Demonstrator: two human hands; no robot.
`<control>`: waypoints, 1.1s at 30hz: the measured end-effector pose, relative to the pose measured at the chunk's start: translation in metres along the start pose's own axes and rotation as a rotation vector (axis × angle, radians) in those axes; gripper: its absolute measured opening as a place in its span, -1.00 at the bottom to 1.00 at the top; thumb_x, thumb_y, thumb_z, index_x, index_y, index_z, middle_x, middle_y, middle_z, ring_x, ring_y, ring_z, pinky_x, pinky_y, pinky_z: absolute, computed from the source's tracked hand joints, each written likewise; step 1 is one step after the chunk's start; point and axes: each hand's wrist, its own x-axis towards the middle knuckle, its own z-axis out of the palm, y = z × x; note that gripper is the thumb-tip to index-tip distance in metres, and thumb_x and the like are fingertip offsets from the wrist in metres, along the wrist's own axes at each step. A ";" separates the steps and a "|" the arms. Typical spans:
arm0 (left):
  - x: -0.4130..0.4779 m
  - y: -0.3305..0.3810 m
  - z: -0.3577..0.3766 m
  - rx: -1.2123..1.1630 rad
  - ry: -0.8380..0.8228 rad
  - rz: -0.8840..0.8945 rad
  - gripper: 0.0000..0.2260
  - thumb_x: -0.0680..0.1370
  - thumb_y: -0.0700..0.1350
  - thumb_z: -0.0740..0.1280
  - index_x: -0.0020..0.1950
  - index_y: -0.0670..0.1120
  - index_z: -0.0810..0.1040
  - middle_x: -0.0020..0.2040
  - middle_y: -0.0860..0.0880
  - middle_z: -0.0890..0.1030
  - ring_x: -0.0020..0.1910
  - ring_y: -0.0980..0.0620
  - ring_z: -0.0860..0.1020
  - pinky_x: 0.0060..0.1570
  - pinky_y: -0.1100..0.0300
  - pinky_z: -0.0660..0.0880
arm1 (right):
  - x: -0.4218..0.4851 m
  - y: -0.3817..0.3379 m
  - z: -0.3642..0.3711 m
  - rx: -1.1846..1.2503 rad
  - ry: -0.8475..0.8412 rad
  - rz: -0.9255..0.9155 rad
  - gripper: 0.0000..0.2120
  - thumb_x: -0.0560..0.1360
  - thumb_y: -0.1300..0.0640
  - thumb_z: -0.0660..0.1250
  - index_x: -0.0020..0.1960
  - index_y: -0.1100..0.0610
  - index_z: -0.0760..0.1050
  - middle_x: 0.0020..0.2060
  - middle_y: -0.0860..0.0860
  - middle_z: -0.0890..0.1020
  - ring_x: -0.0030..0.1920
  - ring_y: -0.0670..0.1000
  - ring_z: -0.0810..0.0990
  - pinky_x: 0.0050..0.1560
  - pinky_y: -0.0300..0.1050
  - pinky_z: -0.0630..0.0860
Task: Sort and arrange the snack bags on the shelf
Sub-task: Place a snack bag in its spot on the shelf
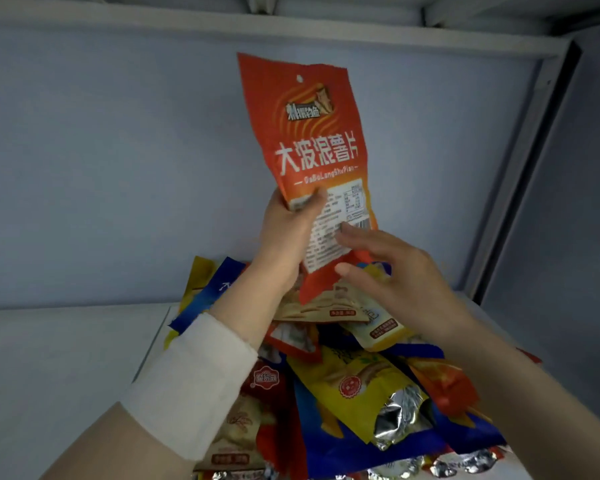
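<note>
Below, a smooth white shelf (66,358) meets a matte blue-grey back wall (118,168). At centre the left hand (288,233) clamps the flat, glossy orange bag (309,133) upright; the right hand (399,275), fingers apart, is at its 4 o'clock. A crinkled foil bag pile (361,393) lies at 6 o'clock.

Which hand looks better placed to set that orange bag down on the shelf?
Left, probably. The left hand grips the orange bag upright above the pile of snack bags; the right hand is open, holding nothing.
</note>
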 end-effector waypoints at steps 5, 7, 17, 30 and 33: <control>-0.002 0.002 -0.024 -0.099 -0.186 -0.141 -0.87 0.54 -0.11 0.30 0.07 -0.04 0.56 -0.08 0.02 0.70 -0.09 0.06 0.68 -0.10 0.15 0.61 | -0.001 0.009 -0.023 0.235 0.172 0.333 -0.33 0.33 -0.10 0.42 0.39 -0.04 0.31 0.30 -0.10 0.45 0.24 -0.07 0.48 0.21 -0.05 0.49; -0.006 0.003 -0.028 -0.091 -0.300 -0.163 -0.88 0.53 -0.10 0.28 0.03 -0.02 0.56 -0.12 0.04 0.72 -0.11 0.07 0.69 -0.13 0.16 0.63 | -0.003 0.010 -0.025 0.376 -0.016 0.397 -0.42 0.23 -0.18 0.39 0.23 -0.07 0.45 0.18 -0.07 0.60 0.11 -0.06 0.61 0.17 0.00 0.54; -0.024 0.008 -0.016 0.284 -0.170 0.023 -0.27 0.37 0.23 0.30 0.49 0.17 0.13 0.46 0.07 0.30 0.42 0.07 0.33 0.35 -0.08 0.36 | 0.002 0.006 -0.022 0.354 0.268 0.403 -0.78 0.46 0.05 0.37 0.10 0.04 0.56 -0.04 -0.05 0.68 -0.11 -0.07 0.66 -0.07 -0.19 0.59; -0.026 0.011 -0.022 -0.146 -0.318 -0.165 -0.08 0.17 0.23 0.54 0.43 0.12 0.20 0.27 -0.09 0.52 0.21 -0.08 0.57 0.02 -0.01 0.58 | -0.008 -0.034 -0.011 -0.243 -0.310 -0.040 -0.19 0.38 -0.23 0.33 0.50 -0.08 0.04 0.42 -0.06 0.21 0.39 -0.04 0.25 0.37 -0.03 0.33; -0.025 0.012 -0.034 -0.128 -0.144 -0.191 -0.44 0.39 0.01 0.43 0.36 -0.01 0.38 0.19 -0.06 0.60 0.18 -0.09 0.58 0.14 -0.10 0.52 | -0.006 -0.043 -0.011 -0.279 -0.370 -0.079 -0.26 0.38 -0.24 0.32 0.48 -0.12 0.13 0.46 -0.10 0.15 0.46 -0.05 0.14 0.44 0.00 0.24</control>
